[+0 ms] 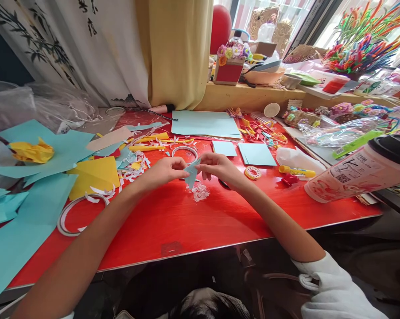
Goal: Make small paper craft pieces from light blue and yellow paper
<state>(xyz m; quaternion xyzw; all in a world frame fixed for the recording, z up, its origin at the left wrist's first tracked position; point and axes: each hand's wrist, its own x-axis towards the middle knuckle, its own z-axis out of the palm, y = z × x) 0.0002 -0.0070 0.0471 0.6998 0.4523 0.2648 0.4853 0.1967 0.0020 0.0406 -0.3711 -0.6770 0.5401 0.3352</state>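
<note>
Between my two hands, above the red table point(200, 226), is a small folded piece of light blue paper point(192, 175). My left hand point(166, 170) pinches its left edge, fingers closed. On the other side my right hand point(218, 167) grips the upper right edge between thumb and fingers. A little pile of white paper shreds point(200, 192) lies just below the paper. Behind the hands sits a roll of tape point(184, 154), partly covered. Under my right hand a dark object shows only in part, and I cannot make out what it is.
Square blue sheets point(257, 154) and a small tape roll point(253, 173) lie to the right, near a yellow glue stick point(297, 171) and a large tilted cup point(355, 170). Yellow paper point(95, 177), a big tape roll point(64, 217) and blue sheets point(36, 235) crowd the left.
</note>
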